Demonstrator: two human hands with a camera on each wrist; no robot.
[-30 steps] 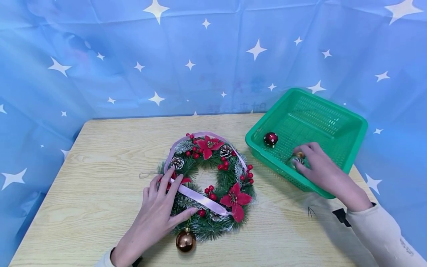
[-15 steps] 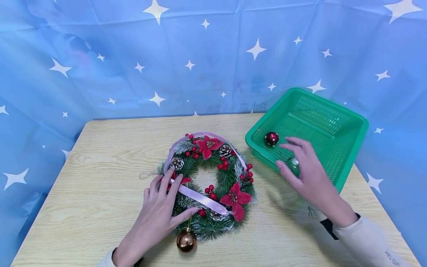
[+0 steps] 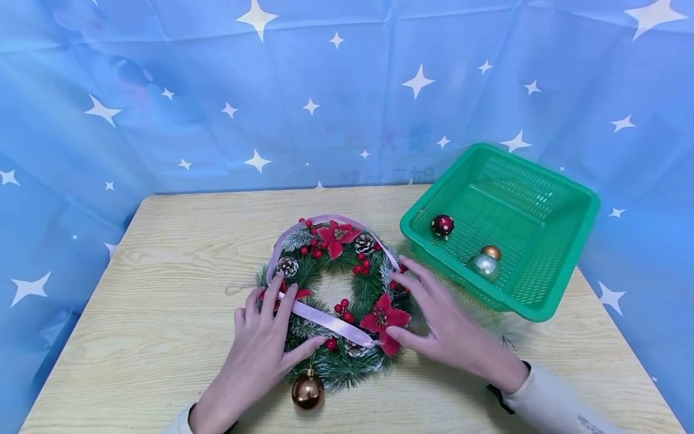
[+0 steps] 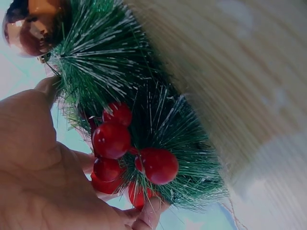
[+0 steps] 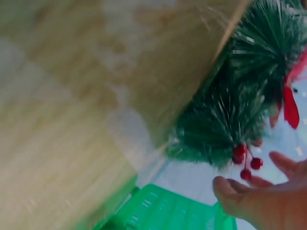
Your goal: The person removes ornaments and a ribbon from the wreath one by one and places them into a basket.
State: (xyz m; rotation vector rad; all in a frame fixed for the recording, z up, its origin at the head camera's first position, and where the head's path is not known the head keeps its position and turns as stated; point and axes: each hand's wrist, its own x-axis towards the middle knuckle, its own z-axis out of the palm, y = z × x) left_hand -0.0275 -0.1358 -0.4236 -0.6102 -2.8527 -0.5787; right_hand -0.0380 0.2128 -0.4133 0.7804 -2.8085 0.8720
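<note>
A green Christmas wreath lies flat on the table, with pinecones, red berries and red poinsettias. A lilac ribbon crosses its front and loops behind. From its lower left hangs a shiny brown bauble. My left hand rests on the wreath's left side, fingers spread over a poinsettia and thumb reaching along the front. Close up in the left wrist view, red berries show beside that hand. At the right side, my right hand reaches the wreath with fingers parted, holding nothing, near berries.
A green plastic basket stands at the table's right. In it lie a dark red dotted bauble, a silver bauble and a copper one. A starry blue curtain hangs behind the wooden table.
My right hand has come out of the basket, leaving the silver and copper baubles there, and moved left to the wreath. My left hand has stayed on the wreath.
</note>
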